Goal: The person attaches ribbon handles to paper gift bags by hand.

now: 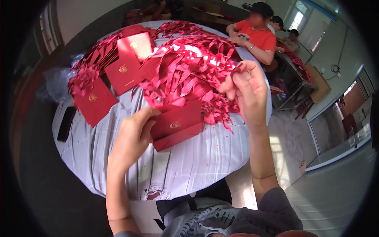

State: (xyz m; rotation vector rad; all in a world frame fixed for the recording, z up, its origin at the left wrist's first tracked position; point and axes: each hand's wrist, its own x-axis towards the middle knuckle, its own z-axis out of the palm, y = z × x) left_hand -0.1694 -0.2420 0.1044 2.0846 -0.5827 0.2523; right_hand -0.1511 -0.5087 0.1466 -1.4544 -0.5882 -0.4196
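Note:
My left hand (136, 128) grips a dark red paper bag (179, 122) by its left edge, thumb and fingers closed on it. The bag has a gold emblem and is tilted above the near part of the table. Raised to the right of it, my right hand (252, 89) pinches a short bit of dark red ribbon (236, 71) between thumb and fingers; part of that hand is blurred. Behind both hands spreads a large heap of red ribbons (177, 75). Whether the pinched ribbon joins the bag cannot be made out.
More red bags (94, 102) with gold emblems lie on the left of the round, white-covered table (106, 158). A black phone-like object (66, 124) rests near its left rim, close to clear plastic wrap (55, 81). A person in an orange shirt (256, 37) works across the table.

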